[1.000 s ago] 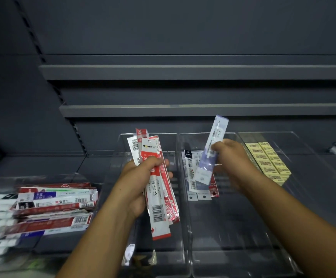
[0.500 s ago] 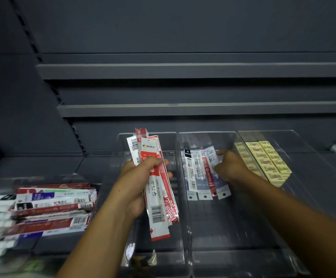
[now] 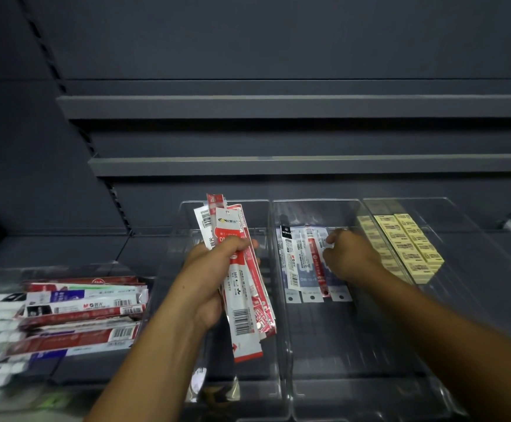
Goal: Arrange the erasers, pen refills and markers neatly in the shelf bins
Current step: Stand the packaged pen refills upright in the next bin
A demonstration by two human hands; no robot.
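My left hand (image 3: 214, 269) grips a fanned bundle of red-and-white pen refill packs (image 3: 242, 287), held upright over the left clear bin (image 3: 187, 220). In the middle clear bin (image 3: 315, 354), several refill packs (image 3: 301, 260) lie side by side at the far end. My right hand (image 3: 350, 255) is down on the rightmost of them, a bluish pack (image 3: 339, 292), with curled thumb and fingers pinching its upper part. The hand hides most of that pack. Yellow erasers (image 3: 406, 242) stand in neat rows in the right clear bin (image 3: 467, 269).
At the left, a low clear tray (image 3: 65, 266) holds a loose pile of refill and pen packs (image 3: 80, 312). Grey shelf boards (image 3: 278, 162) run across above the bins. A bit of wrapping (image 3: 214, 388) lies at the near end of the left bin.
My right hand brought the bluish pack down from the air and laid it in the middle bin beside the others. The left hand kept its bundle still.
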